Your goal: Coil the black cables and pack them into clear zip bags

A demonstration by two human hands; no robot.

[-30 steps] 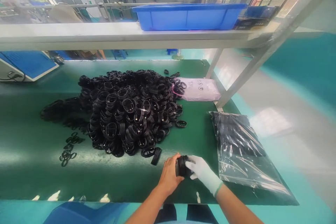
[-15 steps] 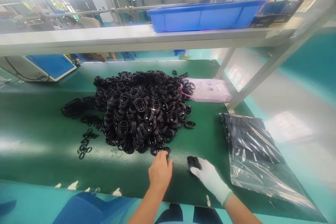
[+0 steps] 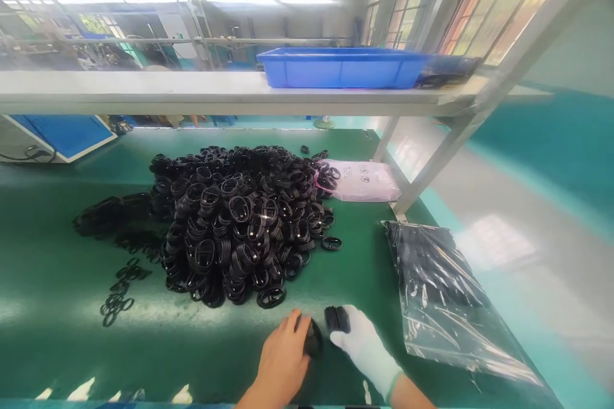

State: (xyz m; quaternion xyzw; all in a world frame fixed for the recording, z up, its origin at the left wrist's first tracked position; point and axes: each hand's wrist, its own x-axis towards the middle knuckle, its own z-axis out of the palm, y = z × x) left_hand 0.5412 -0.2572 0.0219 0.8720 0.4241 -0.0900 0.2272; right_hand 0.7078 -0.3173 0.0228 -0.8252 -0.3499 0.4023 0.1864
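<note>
My bare left hand (image 3: 283, 353) is closed on a coiled black cable (image 3: 313, 337) just above the green table (image 3: 201, 345). Beside it on the right, my right hand (image 3: 362, 339), in a white glove, grips a small stack of coiled black cables (image 3: 337, 319) side by side. A gap separates the two hands. Beyond them rises a large pile of coiled black cables (image 3: 240, 217), some with metal plug ends showing. One loose coil (image 3: 271, 296) lies at the pile's near edge.
On the right lies a clear plastic bag (image 3: 436, 287) partly filled with black coils. A pink bag (image 3: 362, 180) is behind it near the shelf post (image 3: 446, 147). Small black rings (image 3: 116, 300) are scattered at left. A blue bin (image 3: 340, 70) stands on the overhead shelf (image 3: 192, 92).
My left hand has drawn a coiled cable away from the pile's front edge, toward me and closer to my right hand. My right hand still holds its stack. The camera view has tilted up.
</note>
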